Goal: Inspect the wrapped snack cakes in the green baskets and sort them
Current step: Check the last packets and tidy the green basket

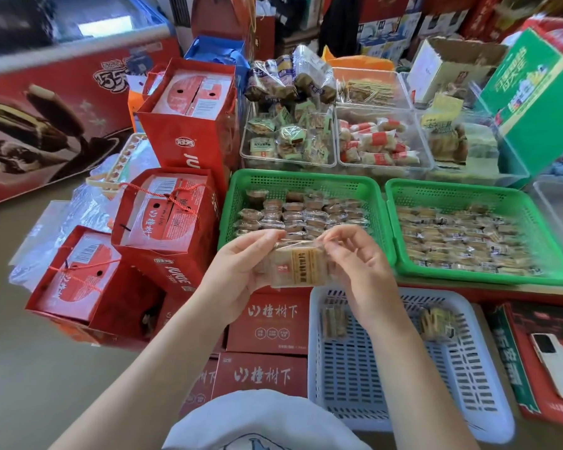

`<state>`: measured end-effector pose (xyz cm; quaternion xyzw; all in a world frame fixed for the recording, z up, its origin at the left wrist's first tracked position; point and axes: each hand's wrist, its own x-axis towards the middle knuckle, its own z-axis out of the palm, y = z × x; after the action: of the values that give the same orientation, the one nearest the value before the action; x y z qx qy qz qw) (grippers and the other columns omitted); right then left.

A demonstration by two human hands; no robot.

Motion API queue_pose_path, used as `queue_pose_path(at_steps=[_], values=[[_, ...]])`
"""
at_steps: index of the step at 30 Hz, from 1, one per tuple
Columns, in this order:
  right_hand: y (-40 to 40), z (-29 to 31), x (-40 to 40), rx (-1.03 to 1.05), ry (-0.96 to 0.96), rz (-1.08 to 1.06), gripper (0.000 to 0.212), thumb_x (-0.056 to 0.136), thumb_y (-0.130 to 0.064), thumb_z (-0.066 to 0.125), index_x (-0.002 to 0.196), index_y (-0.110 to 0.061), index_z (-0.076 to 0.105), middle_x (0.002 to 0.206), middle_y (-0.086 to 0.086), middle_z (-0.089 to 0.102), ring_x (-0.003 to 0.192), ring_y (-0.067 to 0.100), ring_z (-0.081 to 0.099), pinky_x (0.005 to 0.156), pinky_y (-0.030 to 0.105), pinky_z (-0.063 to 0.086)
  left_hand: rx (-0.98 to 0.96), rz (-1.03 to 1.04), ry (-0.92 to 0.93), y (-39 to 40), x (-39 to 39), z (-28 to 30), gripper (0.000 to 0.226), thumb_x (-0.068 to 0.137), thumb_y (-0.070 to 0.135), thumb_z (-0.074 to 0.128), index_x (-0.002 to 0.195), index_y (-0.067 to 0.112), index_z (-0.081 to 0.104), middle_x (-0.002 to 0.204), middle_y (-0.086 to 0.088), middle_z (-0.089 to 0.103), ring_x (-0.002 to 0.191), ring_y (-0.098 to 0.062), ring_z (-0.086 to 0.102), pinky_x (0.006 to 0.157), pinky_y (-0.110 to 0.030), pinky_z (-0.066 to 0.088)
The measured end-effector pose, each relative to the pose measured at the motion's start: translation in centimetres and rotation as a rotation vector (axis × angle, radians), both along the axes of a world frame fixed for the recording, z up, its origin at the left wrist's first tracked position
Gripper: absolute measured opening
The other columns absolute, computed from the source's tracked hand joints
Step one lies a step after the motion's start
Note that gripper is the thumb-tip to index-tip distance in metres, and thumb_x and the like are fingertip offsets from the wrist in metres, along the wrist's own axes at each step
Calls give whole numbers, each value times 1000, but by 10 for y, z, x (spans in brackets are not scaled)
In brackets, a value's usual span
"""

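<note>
Head view, both hands pinching wrapped snack cake (pixel 301 267), long axis sideways

You held both bare arms out in front of you. Your left hand (pixel 241 258) and right hand (pixel 351 258) were up, close together, palms facing each other, fingers bent, each grip pinched shut on one wrapped cake (pixel 301 266).

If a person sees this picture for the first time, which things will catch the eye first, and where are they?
First, the two hands, left hand and right hand, holding one wrapped snack cake between them at the centre. Just behind stand two bright green baskets, the left basket and the right basket, both filled with wrapped cakes. Below the hands sits a white slotted basket holding only a couple of cakes.
</note>
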<state>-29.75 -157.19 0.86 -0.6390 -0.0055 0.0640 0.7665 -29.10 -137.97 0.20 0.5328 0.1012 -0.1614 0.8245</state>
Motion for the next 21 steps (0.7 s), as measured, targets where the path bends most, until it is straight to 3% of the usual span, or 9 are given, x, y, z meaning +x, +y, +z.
queue_pose_path(at_steps=[3, 6, 9, 13, 17, 21], values=[[3, 3, 4, 260, 95, -21, 14, 98, -4, 50, 90, -12, 57, 89, 3, 64, 79, 14, 62, 61, 27, 55, -113, -110, -31, 3, 1, 4, 25, 82, 32, 81, 98, 14, 75, 101, -20, 73, 87, -33, 74, 66, -41, 62], [3, 4, 9, 384, 156, -2, 11, 95, -9, 51, 88, -13, 58, 89, 4, 61, 78, 15, 60, 57, 27, 53, -184, -177, -60, 6, 4, 3, 33, 74, 38, 86, 97, 16, 77, 97, -15, 75, 82, -28, 75, 64, -37, 62], [5, 1, 14, 468, 223, -16, 19, 100, -5, 44, 88, -13, 56, 88, 4, 61, 76, 15, 62, 54, 27, 53, -226, -156, -38, 5, 8, -2, 21, 89, 27, 71, 104, 13, 75, 102, -16, 74, 81, -25, 74, 62, -33, 62], [6, -6, 22, 537, 266, -19, 7, 91, -12, 52, 88, -16, 57, 88, 4, 64, 78, 17, 64, 56, 27, 53, -230, -118, 44, 0, 14, -4, 25, 95, 19, 53, 107, 7, 71, 101, -18, 71, 74, -22, 73, 56, -29, 60], [10, -19, 29, 482, 359, -152, 7, 95, -11, 54, 91, -16, 57, 91, 6, 68, 80, 18, 68, 61, 27, 52, -102, 8, 88, -5, 20, -9, 27, 99, 16, 54, 124, 9, 62, 114, -17, 72, 86, -21, 73, 61, -29, 61], [16, -25, 40, 446, 428, -329, 15, 101, -8, 51, 89, -14, 58, 92, 8, 69, 80, 17, 68, 59, 24, 56, 210, 74, -72, -8, 22, -15, 42, 83, 33, 81, 116, 13, 64, 115, -11, 71, 101, -21, 72, 78, -39, 62]])
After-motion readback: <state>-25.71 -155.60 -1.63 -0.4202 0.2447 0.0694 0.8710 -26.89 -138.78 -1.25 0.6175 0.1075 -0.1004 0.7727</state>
